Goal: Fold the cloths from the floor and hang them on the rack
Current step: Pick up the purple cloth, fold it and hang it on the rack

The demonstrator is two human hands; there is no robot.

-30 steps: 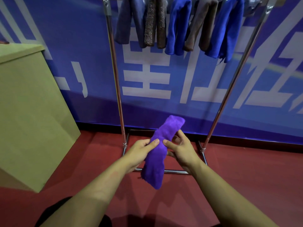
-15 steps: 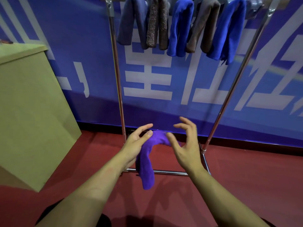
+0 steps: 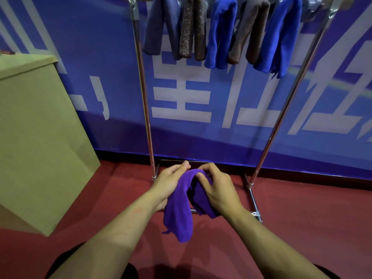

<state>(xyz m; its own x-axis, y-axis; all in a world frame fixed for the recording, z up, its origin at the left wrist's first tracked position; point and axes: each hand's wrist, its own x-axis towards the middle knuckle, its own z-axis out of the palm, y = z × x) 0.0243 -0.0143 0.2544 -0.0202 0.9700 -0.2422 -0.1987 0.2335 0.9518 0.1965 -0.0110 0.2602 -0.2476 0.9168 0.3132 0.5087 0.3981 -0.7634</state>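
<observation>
Purple cloth (image 3: 179, 210): folded over and draped, held in the air between both hands, above the red floor (image 3: 302, 214) and in front of the base of the rack (image 3: 144, 109). Two lobes hang down; the nearer one is longer, with a loose thread at its lower edge.

Left hand (image 3: 168, 185): fingers curled round the left side of the cloth, thumb laid along the top of the fold. The fingers themselves are hidden behind the fabric.

Right hand (image 3: 218, 189): fingers bent, tips pinching the top of the fold just beside the left thumb; the palm covers part of the farther lobe.

Rack: two metal uprights and a floor frame. Its top bar is cut off by the upper edge of the view.

Hung cloths, left to right: grey-blue cloth (image 3: 161, 27), mottled brown cloth (image 3: 191, 31), blue cloth (image 3: 220, 33), brown cloth (image 3: 250, 31), second blue cloth (image 3: 280, 35). A further grey piece at the far right is too cropped to make out.

Behind: blue banner (image 3: 201, 97) with large white characters, partly hidden by the cloths.

Left: tan box (image 3: 36, 137), its upper face carrying a small dark object at the edge of the view, not identifiable.
</observation>
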